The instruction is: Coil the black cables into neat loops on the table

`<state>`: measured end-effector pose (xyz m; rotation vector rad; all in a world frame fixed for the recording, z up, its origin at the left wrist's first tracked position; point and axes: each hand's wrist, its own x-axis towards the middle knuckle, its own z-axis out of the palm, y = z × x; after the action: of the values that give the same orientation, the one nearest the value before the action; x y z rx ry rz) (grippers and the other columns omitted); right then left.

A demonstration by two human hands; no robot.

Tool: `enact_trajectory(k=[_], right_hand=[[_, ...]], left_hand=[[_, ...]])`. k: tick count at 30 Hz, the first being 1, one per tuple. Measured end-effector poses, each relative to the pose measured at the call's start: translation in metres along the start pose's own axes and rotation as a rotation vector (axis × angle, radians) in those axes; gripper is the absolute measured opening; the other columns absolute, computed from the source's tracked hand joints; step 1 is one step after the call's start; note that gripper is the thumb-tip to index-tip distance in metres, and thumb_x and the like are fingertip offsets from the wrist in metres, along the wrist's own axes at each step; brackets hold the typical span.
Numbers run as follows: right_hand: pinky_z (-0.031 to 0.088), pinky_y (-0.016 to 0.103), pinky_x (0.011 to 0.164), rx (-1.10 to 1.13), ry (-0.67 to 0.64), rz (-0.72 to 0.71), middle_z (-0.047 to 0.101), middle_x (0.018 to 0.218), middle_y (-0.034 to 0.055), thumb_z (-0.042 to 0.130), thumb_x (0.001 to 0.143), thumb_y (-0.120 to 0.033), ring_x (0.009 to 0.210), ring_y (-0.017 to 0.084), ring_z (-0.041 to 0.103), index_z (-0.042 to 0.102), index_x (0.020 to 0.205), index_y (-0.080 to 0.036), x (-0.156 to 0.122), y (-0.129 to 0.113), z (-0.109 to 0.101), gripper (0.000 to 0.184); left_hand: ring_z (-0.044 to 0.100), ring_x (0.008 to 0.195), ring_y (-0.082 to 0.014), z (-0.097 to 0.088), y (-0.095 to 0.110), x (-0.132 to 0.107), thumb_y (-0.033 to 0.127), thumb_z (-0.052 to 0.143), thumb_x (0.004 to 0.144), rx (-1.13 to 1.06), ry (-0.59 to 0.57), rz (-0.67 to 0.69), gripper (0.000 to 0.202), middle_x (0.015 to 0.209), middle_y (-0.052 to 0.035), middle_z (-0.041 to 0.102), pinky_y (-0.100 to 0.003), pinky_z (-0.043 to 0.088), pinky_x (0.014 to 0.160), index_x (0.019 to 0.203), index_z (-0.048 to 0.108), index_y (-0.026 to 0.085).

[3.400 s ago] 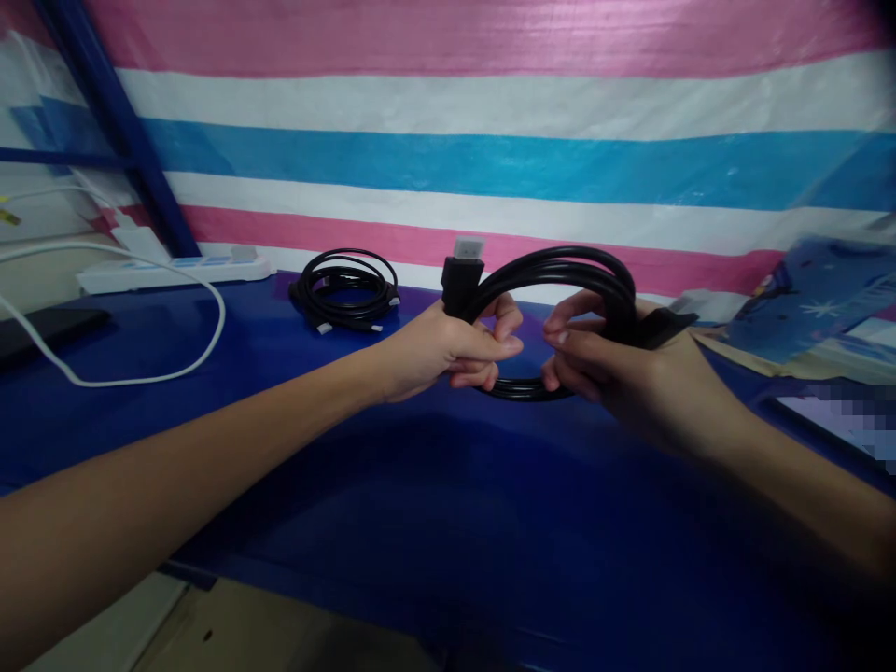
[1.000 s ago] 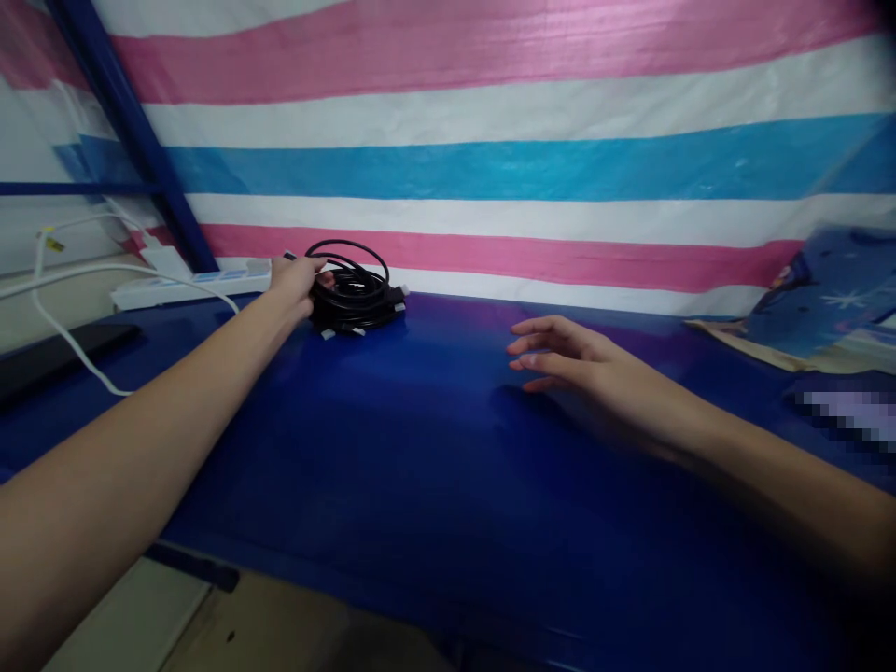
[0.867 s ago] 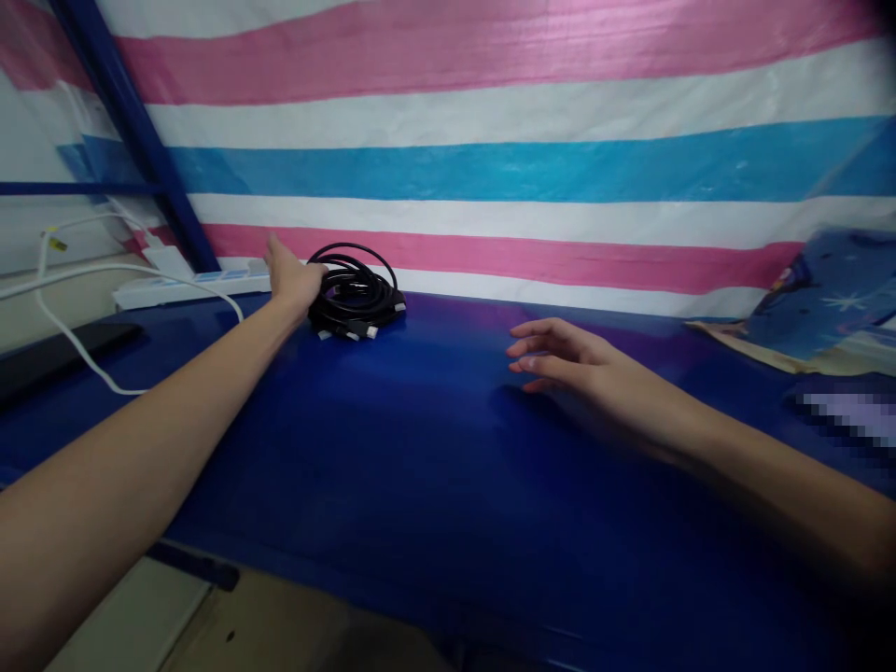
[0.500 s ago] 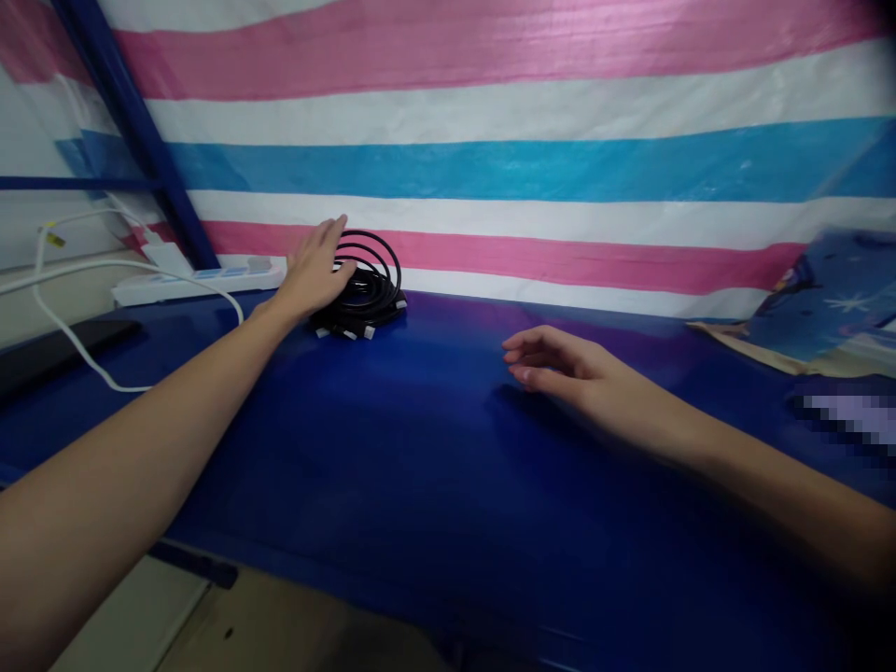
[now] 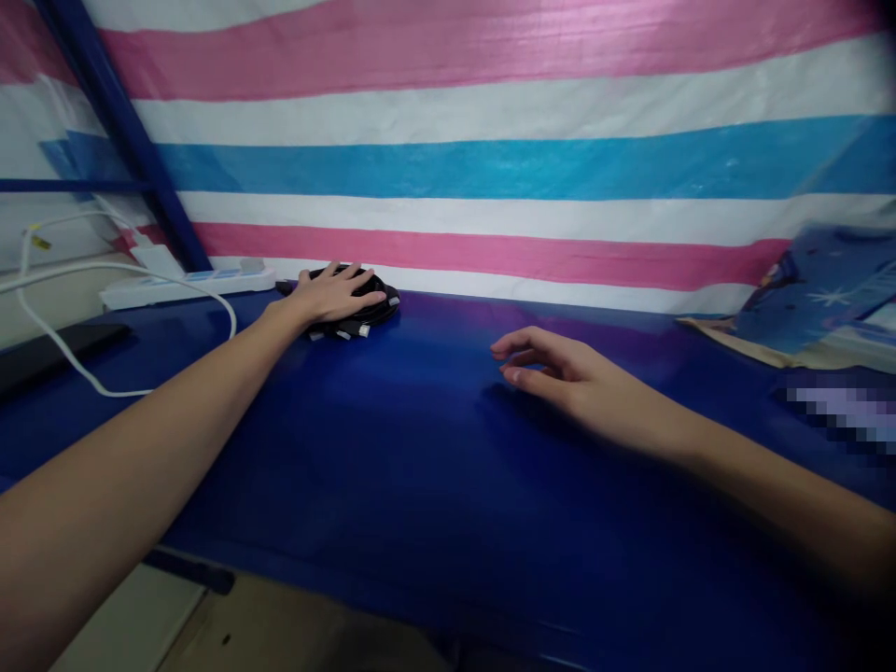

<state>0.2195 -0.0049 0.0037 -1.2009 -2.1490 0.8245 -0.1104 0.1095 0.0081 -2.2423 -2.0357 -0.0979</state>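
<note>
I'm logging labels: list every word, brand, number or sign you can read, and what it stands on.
No readable text anywhere.
Blue snowflake-print item: no legible lettering.
Black cable plugs: too small.
Yellow tag: too small.
White power strip: too blurred.
Pixelated screen: unreadable.

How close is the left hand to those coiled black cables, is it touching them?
Touching. The head view shows the left hand palm down on the coiled black cables, fingers spread across the loops.
</note>
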Motion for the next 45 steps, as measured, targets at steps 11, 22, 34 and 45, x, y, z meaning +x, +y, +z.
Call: enact_trajectory(k=[11, 22, 34, 45], right_hand=[[0.048, 0.031, 0.065, -0.058, -0.027, 0.019, 0.065, 0.097, 0.0055, 0.053, 0.087, -0.044, 0.077, 0.017, 0.059, 0.061, 0.108, -0.023, -0.001, 0.003, -0.001, 0.032], [0.046, 0.039, 0.097, -0.533, -0.026, -0.423, 0.056, 0.123, 0.0121, 0.043, 0.095, -0.026, 0.112, 0.021, 0.058, 0.059, 0.115, -0.017, -0.004, 0.006, -0.003, 0.027], [0.047, 0.036, 0.084, -0.512, -0.162, -0.342, 0.057, 0.108, 0.0098, 0.037, 0.1, -0.032, 0.091, 0.017, 0.059, 0.061, 0.105, -0.016, -0.002, 0.008, -0.005, 0.03], [0.046, 0.031, 0.075, -0.49, -0.19, -0.434, 0.059, 0.094, 0.0074, 0.035, 0.101, -0.033, 0.081, 0.016, 0.058, 0.061, 0.086, -0.017, -0.004, 0.004, -0.008, 0.034]], left_hand=[[0.038, 0.139, -0.0308, -0.004, 0.008, -0.008, 0.044, 0.026, 0.097, -0.024, 0.402, 0.114, 0.051, 0.147, -0.0107, 0.049, -0.061, 0.019, 0.114, 0.135, 0.053, 0.023], [0.043, 0.137, -0.0251, -0.014, 0.023, -0.017, 0.028, 0.038, 0.095, -0.126, 0.618, 0.272, 0.04, 0.141, -0.0097, 0.055, -0.043, 0.03, 0.115, 0.128, 0.059, 0.017], [0.065, 0.081, -0.0151, -0.012, 0.118, -0.067, 0.046, 0.047, 0.094, -0.34, 0.123, 0.848, 0.034, 0.09, -0.0019, 0.073, -0.027, 0.043, 0.074, 0.099, 0.069, 0.02], [0.062, 0.075, -0.0132, -0.016, 0.14, -0.081, 0.037, 0.054, 0.093, -0.375, -0.019, 0.954, 0.032, 0.076, -0.0025, 0.071, -0.024, 0.04, 0.068, 0.077, 0.071, 0.015]])
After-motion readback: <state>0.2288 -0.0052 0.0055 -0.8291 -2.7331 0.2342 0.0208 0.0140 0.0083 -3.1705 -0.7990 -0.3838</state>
